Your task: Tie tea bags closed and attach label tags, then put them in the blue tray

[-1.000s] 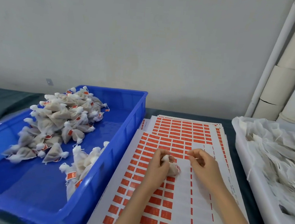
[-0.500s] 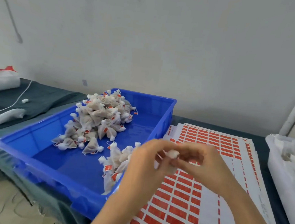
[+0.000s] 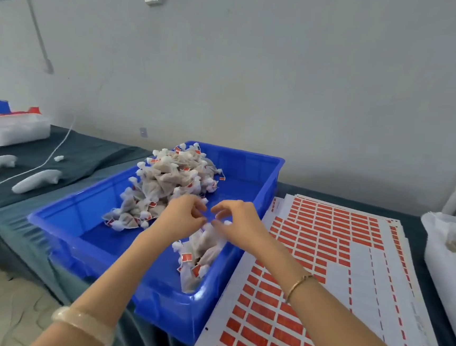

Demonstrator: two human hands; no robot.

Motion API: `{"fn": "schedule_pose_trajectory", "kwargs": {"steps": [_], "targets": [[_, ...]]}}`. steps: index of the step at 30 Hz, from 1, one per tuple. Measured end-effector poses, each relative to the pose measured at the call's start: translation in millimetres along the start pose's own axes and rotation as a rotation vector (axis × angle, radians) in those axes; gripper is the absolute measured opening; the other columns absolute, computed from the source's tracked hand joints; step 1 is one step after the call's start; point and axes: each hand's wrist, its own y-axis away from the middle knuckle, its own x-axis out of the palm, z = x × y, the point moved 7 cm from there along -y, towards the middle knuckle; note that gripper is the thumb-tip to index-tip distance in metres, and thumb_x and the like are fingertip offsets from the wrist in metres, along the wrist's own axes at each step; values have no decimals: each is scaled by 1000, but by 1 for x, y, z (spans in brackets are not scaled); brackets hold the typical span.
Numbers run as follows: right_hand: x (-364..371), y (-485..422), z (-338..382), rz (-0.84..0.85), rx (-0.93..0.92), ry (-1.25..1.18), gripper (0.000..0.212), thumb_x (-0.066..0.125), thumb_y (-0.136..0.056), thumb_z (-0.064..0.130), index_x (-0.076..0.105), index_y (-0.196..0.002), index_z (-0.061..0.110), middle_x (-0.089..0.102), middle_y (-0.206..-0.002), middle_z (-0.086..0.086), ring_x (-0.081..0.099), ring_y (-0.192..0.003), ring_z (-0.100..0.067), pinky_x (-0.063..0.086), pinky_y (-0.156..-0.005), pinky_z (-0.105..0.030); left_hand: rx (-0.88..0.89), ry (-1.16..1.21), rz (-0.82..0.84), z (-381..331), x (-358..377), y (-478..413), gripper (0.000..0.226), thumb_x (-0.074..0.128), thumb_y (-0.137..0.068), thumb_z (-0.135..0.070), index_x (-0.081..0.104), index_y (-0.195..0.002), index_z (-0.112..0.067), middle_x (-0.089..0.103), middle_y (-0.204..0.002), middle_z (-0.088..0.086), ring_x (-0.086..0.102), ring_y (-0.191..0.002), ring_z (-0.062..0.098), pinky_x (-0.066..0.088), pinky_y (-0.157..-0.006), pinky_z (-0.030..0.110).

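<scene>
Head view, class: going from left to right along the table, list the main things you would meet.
White packet → two white handheld devices → blue tray → sheets of red labels → white tray.

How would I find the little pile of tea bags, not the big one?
Find the blue tray left of the red label sheets. The little pile leans against the tray wall beside those sheets, near the front corner; the big heap sits farther back.
</scene>
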Motion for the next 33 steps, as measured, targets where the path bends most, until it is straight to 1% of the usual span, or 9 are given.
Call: {"fn": "schedule_pose_trajectory", "kwargs": {"steps": [3, 7, 11, 16, 20, 22, 26, 30, 33], "targets": [[-11, 26, -2, -103, -28, -7, 25, 62, -90, 25, 67, -114, 21, 68, -114, 6, 57, -110, -9, 40, -103, -30, 24, -38, -135, -7, 0, 9, 25, 56, -91, -16, 61, -116, -15, 65, -109, -1, 58, -94, 12, 45, -81, 24], [-47, 83, -13, -302, 0, -79, 20, 61, -91, 25, 70, -108, 24, 70, -105, 10, 58, -95, 1, 43, -88, -14, 207, 140, -190, -69, 18, 37, 15, 65, -87, -23, 66, -102, -23, 66, -91, -14, 61, -85, 3, 50, -80, 25], [-88, 150, -50, -387, 223, -47, 20, 64, -89, 36, 68, -109, 34, 66, -97, 27, 57, -82, 12, 42, -71, -1, 385, 312, -70, -146, 62, 65, 7, 66, -87, -23, 68, -91, -29, 67, -82, -18, 63, -79, -1, 51, -74, 16], [-167, 231, -79, -421, 336, 89, 15, 68, -87, 21, 72, -98, 29, 66, -82, 24, 60, -80, 4, 47, -68, -8, 555, 370, 166, -232, 141, 83, 12, 63, -91, -26, 63, -92, -37, 64, -86, -22, 62, -80, -3, 48, -68, 7], [-221, 288, -108, -530, 502, 242, 15, 71, -83, 21, 73, -90, 34, 67, -75, 24, 59, -71, 2, 44, -61, -10, 706, 388, 285, -282, 193, 98, 15, 62, -92, -21, 68, -99, -34, 63, -94, -20, 60, -83, -2, 52, -73, 11], [-236, 310, -127, -468, 654, 354, 14, 73, -81, 31, 70, -94, 38, 67, -79, 22, 59, -67, 1, 43, -61, -12, 780, 368, 355, -301, 213, 104, 20, 64, -90, -19, 68, -105, -31, 63, -99, -18, 59, -84, -1, 52, -76, 12], [-237, 339, -156, -220, 919, 521, 33, 68, -77, 55, 60, -106, 41, 57, -89, 24, 52, -73, 5, 38, -62, -17, 939, 249, 461, -328, 238, 120, 26, 65, -89, -17, 67, -114, -22, 65, -114, -6, 58, -99, 9, 49, -86, 22], [-228, 343, -168, -52, 1036, 636, 39, 63, -79, 55, 57, -113, 39, 57, -99, 21, 52, -83, -3, 35, -64, -20, 1036, 40, 473, -351, 248, 129, 28, 65, -88, -19, 66, -116, -18, 64, -117, 1, 56, -107, 19, 46, -90, 32], [-231, 341, -169, -40, 1053, 698, 21, 60, -79, 44, 64, -99, 39, 51, -76, 20, 47, -70, -5, 28, -52, -18, 1074, -148, 516, -362, 259, 134, 32, 69, -86, -27, 65, -117, -22, 64, -117, 0, 58, -106, 21, 41, -92, 33]]}}
